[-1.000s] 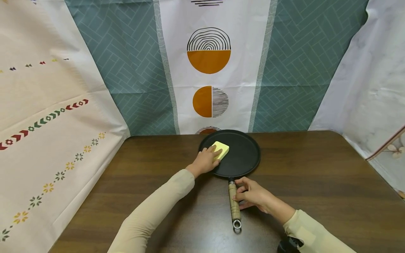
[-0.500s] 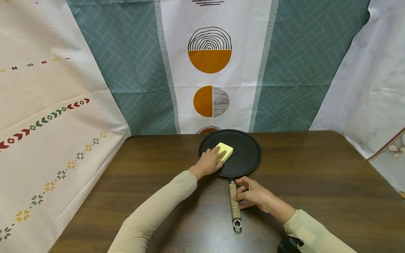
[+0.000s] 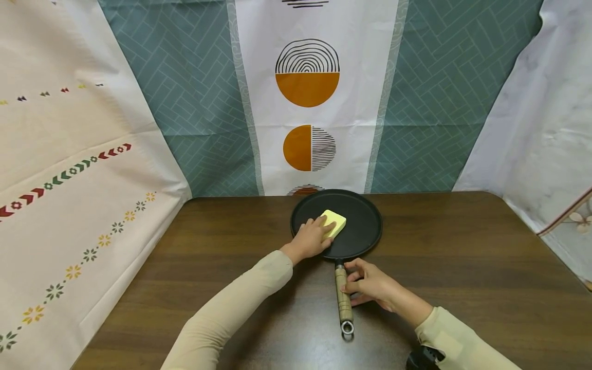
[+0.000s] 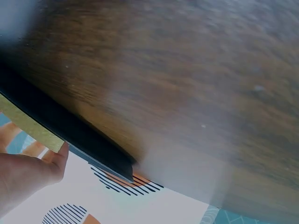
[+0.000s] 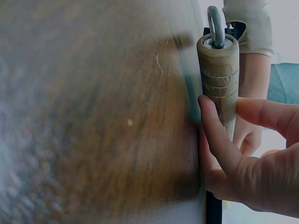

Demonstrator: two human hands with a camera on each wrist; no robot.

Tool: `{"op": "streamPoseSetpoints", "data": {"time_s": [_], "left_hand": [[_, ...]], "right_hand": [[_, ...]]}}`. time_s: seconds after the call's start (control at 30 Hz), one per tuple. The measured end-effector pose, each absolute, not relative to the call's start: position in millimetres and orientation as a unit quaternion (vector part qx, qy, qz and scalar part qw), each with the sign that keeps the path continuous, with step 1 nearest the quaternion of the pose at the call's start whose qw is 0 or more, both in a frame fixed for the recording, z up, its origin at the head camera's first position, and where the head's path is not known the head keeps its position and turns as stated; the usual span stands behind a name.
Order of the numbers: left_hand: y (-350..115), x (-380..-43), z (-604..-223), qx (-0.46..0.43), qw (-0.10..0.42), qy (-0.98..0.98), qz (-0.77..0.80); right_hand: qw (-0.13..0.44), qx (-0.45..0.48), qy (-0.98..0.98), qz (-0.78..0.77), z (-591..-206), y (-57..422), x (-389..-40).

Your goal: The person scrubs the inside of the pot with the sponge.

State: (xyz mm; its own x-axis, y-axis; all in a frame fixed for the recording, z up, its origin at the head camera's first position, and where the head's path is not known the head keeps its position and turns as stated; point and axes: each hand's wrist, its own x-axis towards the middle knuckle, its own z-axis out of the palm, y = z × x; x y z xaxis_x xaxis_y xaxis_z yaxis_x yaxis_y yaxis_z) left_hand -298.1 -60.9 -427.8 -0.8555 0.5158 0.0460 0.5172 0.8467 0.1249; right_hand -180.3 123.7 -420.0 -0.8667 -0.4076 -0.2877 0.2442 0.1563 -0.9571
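Observation:
A round black flat pan lies on the wooden table, its light wooden handle pointing toward me. On the pan's cooking surface is a yellow sponge, gripped from its left side by my left hand. In the left wrist view the thumb and fingers of that hand spread along the sponge's edge. My right hand pinches the handle between thumb and fingers. The right wrist view has the handle close up, with a metal ring at its end.
The brown wooden table extends to both sides of the pan. Behind it hangs a patterned teal and white cloth. A cream cloth with printed motifs slopes along the left edge, and a pale cloth hangs at the right.
My left hand has slid the sponge to the right and slightly nearer across the pan. The right hand and the pan stay in place.

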Motion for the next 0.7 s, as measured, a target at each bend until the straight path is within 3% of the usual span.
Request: {"op": "streamPoseSetpoints", "data": {"time_s": [0.7], "left_hand": [[-42,-301,-430,-0.315,-0.021,-0.946,-0.077]], "right_hand": [[0.253,-0.055,0.716,-0.648,-420,124,-180]]}}
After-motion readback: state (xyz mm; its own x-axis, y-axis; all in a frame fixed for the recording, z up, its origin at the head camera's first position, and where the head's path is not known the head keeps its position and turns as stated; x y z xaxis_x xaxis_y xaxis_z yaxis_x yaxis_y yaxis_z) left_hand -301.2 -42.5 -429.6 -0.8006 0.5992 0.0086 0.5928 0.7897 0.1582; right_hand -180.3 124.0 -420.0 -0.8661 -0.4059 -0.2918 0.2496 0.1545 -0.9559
